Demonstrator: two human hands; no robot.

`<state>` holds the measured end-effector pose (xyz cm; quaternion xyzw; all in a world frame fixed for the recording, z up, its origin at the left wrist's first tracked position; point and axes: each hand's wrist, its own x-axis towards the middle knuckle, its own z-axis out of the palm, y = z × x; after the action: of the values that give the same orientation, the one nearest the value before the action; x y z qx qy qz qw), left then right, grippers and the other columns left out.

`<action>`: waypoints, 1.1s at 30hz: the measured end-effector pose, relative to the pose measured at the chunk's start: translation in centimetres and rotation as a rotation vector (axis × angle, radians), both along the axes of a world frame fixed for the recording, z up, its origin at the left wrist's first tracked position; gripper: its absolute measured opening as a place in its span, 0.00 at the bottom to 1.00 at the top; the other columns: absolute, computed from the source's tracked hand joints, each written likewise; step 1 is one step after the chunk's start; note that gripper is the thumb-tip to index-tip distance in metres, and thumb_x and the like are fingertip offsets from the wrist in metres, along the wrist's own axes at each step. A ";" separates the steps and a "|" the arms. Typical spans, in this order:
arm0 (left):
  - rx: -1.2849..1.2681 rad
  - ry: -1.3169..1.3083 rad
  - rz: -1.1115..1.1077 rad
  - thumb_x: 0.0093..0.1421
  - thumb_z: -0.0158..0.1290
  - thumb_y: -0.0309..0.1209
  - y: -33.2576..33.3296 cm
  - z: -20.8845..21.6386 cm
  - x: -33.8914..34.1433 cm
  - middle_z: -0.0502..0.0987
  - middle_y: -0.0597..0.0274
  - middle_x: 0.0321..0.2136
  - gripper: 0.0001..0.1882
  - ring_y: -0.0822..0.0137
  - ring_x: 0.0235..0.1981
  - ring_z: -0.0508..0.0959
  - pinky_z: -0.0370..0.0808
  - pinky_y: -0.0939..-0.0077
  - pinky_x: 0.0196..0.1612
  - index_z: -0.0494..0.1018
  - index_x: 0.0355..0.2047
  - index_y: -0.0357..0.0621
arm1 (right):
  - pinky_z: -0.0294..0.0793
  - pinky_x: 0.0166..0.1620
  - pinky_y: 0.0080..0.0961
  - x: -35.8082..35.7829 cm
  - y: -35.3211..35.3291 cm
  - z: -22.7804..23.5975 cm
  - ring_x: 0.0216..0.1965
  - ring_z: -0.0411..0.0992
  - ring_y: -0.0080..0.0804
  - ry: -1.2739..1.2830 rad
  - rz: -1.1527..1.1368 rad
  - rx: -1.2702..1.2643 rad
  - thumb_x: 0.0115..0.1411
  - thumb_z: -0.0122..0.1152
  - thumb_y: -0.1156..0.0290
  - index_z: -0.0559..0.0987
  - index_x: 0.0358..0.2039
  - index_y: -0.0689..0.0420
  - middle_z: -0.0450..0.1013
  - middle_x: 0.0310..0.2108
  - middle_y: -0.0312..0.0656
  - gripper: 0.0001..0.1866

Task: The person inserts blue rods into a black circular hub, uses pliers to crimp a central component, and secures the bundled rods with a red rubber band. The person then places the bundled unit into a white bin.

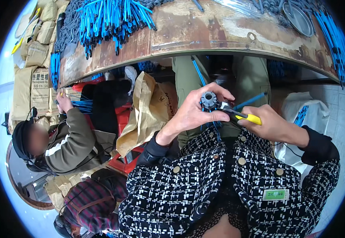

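In front of my lap, my left hand point(194, 111) is closed around a dark grey round hub point(209, 104) with a notched rim and a hole in its middle. Blue rods spread from around it: one rod point(198, 71) points away toward the table, and another blue rod point(252, 100) slants off to the right. My right hand point(273, 123) grips pliers with a yellow handle point(253, 119). Their metal jaws reach the right side of the hub, beside my left thumb. What lies exactly between the jaws is too small to tell.
A worn wooden table point(188, 29) curves across the far side, bearing a heap of blue rods point(113, 20) and a metal dish point(298, 19). More blue rods point(337, 51) hang at its right. A brown paper sack point(142, 111) stands at left, near a co-worker point(69, 139) handling blue rods.
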<state>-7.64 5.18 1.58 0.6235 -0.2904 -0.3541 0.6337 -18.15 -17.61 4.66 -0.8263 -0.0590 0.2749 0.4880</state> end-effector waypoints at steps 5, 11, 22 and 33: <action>0.082 0.003 -0.004 0.47 0.72 0.33 0.5 -0.1 0.1 0.76 0.66 0.33 0.22 0.75 0.37 0.75 0.71 0.77 0.42 0.74 0.38 0.39 | 0.67 0.27 0.38 1.3 -1.1 2.7 0.20 0.71 0.49 0.049 0.005 0.052 0.67 0.55 0.60 0.76 0.33 0.64 0.70 0.17 0.50 0.17; 0.056 0.011 -0.055 0.48 0.72 0.33 0.1 0.3 0.1 0.75 0.66 0.32 0.21 0.75 0.35 0.73 0.70 0.78 0.40 0.73 0.36 0.39 | 0.69 0.28 0.32 3.2 -1.5 6.7 0.18 0.71 0.27 0.460 0.126 0.014 0.69 0.52 0.57 0.76 0.30 0.63 0.70 0.16 0.40 0.21; 0.134 0.003 0.053 0.52 0.69 0.33 -0.7 2.2 -1.0 0.75 0.70 0.31 0.18 0.79 0.33 0.72 0.68 0.81 0.37 0.73 0.37 0.40 | 0.70 0.24 0.42 1.7 -1.0 7.9 0.19 0.72 0.50 -0.248 0.195 -0.326 0.67 0.54 0.53 0.71 0.32 0.64 0.71 0.17 0.48 0.23; -0.558 -0.041 0.792 0.67 0.53 0.34 12.5 1.4 2.1 0.67 0.70 0.22 0.10 0.74 0.22 0.64 0.71 0.74 0.39 0.66 0.31 0.45 | 0.72 0.43 0.43 11.6 -13.4 -5.8 0.41 0.74 0.50 -0.737 -0.287 -1.022 0.57 0.62 0.45 0.70 0.48 0.56 0.75 0.41 0.50 0.30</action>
<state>-5.58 17.73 2.94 0.4990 -0.1271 0.0178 0.8570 -6.60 -31.02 -1.13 -0.9944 0.0265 -0.1015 0.0125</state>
